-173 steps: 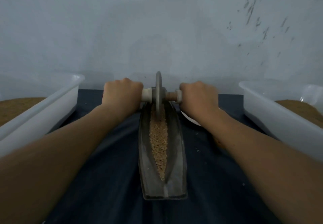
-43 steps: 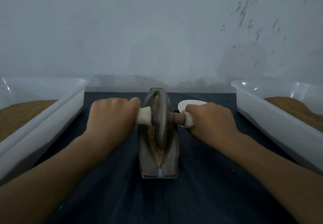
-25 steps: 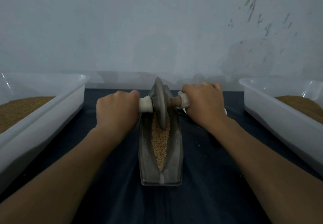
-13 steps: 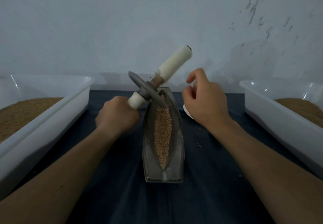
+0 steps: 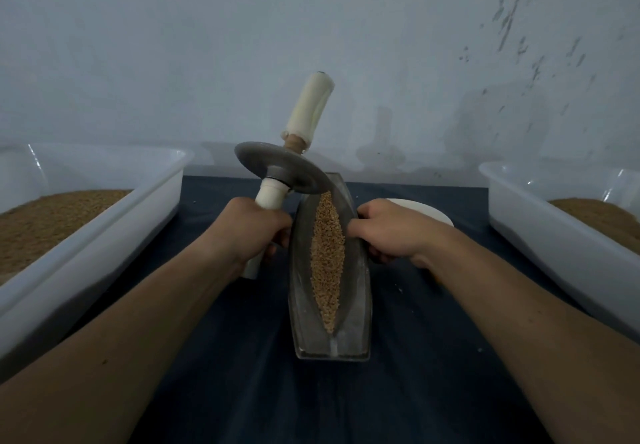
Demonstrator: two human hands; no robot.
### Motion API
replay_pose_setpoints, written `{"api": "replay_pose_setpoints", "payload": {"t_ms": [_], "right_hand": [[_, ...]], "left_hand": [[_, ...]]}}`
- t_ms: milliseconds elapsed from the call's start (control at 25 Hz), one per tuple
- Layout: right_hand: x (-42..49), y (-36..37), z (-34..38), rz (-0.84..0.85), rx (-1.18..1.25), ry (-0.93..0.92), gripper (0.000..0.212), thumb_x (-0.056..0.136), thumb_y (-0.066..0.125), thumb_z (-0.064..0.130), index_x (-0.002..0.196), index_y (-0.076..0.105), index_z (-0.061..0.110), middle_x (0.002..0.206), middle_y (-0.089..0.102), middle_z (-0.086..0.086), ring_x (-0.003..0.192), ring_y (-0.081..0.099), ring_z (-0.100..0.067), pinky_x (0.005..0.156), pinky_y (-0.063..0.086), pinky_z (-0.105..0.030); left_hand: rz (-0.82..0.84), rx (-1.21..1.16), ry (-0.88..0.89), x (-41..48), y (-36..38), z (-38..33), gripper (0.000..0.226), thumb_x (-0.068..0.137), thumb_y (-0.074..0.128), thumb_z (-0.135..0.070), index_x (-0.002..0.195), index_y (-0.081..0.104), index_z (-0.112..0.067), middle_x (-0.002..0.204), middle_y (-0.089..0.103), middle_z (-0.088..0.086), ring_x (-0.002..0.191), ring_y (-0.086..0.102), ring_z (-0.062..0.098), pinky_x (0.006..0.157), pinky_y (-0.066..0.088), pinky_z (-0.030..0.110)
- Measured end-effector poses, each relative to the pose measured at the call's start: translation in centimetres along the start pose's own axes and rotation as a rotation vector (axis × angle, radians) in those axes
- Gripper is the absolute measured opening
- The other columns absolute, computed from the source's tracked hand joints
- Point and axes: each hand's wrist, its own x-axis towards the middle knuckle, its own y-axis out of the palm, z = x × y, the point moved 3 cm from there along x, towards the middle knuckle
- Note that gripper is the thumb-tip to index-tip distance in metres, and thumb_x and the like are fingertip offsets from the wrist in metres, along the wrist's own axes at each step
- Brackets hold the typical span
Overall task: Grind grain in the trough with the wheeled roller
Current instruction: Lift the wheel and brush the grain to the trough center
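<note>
Left hand (image 5: 251,232) grips wheeled roller (image 5: 282,173) by its lower handle, lifted off and tilted, likely clearing the trough (image 5: 329,270); right hand (image 5: 388,232) clasps trough rim, steadying it; grain (image 5: 327,256) lies inside on bench (image 5: 433,357).

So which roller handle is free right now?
The upper handle, tilted toward the wall; the left hand grips the lower handle, the right hand the trough.

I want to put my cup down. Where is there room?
Bare dark blue cloth lies at the near end of the grey metal trough and between it and the two white plastic tubs. Farther back is crowded: left hand, right hand, wheeled roller, white dish.
</note>
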Motion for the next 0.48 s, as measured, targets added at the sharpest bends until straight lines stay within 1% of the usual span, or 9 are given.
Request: {"api": "replay_pose_setpoints", "payload": {"t_ms": [80, 160, 280, 360, 480], "right_hand": [[0.04, 0.09, -0.12, 0.004, 0.048, -0.007, 0.017, 0.094, 0.059, 0.018, 0.096, 0.064, 0.002, 0.051, 0.051, 0.0, 0.04, 0.044, -0.01, 0.04, 0.035, -0.02], [0.03, 0.08, -0.2, 0.01, 0.068, -0.012, 0.015, 0.094, 0.059, 0.016, 0.093, 0.064, 0.002, 0.05, 0.05, 0.0, 0.04, 0.043, -0.01, 0.039, 0.034, -0.02], [-0.04, -0.25, -0.38, 0.007, 0.066, 0.005, 0.025, 0.093, 0.059, 0.016, 0.104, 0.065, -0.006, 0.059, 0.051, -0.006, 0.045, 0.043, -0.012, 0.039, 0.034, -0.022], [-0.12, -0.24, -0.44, 0.003, 0.058, 0.016, 0.027, 0.093, 0.059, 0.017, 0.108, 0.066, -0.004, 0.061, 0.052, -0.007, 0.045, 0.045, -0.012, 0.04, 0.035, -0.021], [-0.15, -0.35, -0.39, 0.018, 0.062, 0.033, 0.025, 0.095, 0.059, 0.021, 0.11, 0.067, 0.003, 0.057, 0.055, -0.004, 0.042, 0.049, -0.011, 0.04, 0.039, -0.019]], "left_hand": [[-0.003, -0.021, 0.0, -0.1, 0.11, -0.04, 0.012, 0.077, 0.068, -0.011, 0.081, 0.065, 0.0, 0.058, 0.066, 0.008, 0.042, 0.052, 0.014, 0.044, 0.044, 0.026], [0.003, -0.051, -0.01, -0.21, 0.23, 0.0, 0.012, 0.077, 0.068, -0.011, 0.082, 0.065, -0.001, 0.059, 0.067, 0.008, 0.042, 0.052, 0.013, 0.045, 0.044, 0.027], [0.023, -0.063, -0.017, -0.27, 0.62, 0.09, 0.014, 0.077, 0.067, -0.011, 0.085, 0.064, 0.0, 0.061, 0.068, 0.01, 0.043, 0.052, 0.013, 0.046, 0.045, 0.027], [0.018, -0.064, -0.011, -0.21, 0.75, 0.14, 0.015, 0.077, 0.067, -0.012, 0.086, 0.064, 0.0, 0.062, 0.068, 0.01, 0.043, 0.052, 0.013, 0.046, 0.044, 0.027], [0.004, -0.075, -0.007, -0.21, 0.8, 0.2, 0.014, 0.078, 0.067, -0.012, 0.086, 0.064, -0.001, 0.061, 0.068, 0.009, 0.043, 0.053, 0.013, 0.045, 0.045, 0.026]]}}
